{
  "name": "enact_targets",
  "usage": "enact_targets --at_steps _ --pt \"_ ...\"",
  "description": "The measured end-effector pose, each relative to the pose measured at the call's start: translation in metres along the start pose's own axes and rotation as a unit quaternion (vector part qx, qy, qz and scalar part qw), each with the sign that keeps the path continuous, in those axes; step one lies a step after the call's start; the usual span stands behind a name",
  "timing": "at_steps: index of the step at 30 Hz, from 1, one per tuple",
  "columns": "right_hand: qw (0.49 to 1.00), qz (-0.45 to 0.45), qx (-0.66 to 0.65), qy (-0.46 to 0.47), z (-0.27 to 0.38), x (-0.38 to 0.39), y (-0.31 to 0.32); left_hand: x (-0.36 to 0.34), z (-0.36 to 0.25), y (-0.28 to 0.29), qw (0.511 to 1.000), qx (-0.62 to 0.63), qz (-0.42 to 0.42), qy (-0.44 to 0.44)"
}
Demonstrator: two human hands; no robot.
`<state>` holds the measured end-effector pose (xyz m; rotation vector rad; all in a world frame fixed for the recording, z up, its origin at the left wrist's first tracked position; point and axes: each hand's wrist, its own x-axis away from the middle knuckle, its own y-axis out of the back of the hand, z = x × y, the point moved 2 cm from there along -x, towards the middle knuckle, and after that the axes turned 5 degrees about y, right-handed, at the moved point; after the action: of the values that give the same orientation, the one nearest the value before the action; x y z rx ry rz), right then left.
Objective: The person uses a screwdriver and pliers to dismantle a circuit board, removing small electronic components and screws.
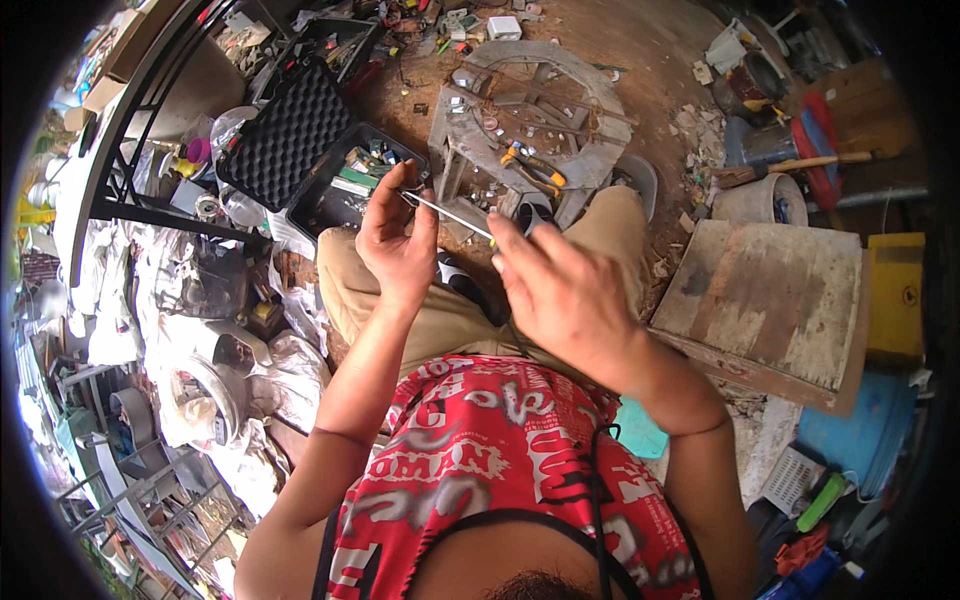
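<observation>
My right hand (570, 295) is closed around a screwdriver, its handle mostly hidden by my fingers. The thin metal shaft of the screwdriver (455, 215) slants up and left toward my left hand (398, 240). There, thumb and fingertips come together at the shaft's tip on something small that I cannot make out. Both hands are raised above my lap, between my bent knees. Beyond them, a pair of pliers (540, 170) with orange and black handles rests on a worn wooden stand (605, 100) with a ring-shaped top, among small scattered bits.
At the left, an open black case (285, 135) has a foam-lined lid and green and dark parts inside. A worn wooden board (765, 290) lies to the right, beside a yellow box (895, 300) and a blue container (860, 430). White bags (290, 375) crowd the left side.
</observation>
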<state>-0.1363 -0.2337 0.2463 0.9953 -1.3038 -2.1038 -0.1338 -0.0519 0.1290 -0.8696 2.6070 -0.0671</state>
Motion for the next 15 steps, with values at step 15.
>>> enact_targets --at_steps 15 --pt "0.989 0.082 -0.094 0.075 -0.047 -0.042 0.038 -0.001 0.004 0.017 0.992 0.018 0.124 0.012"
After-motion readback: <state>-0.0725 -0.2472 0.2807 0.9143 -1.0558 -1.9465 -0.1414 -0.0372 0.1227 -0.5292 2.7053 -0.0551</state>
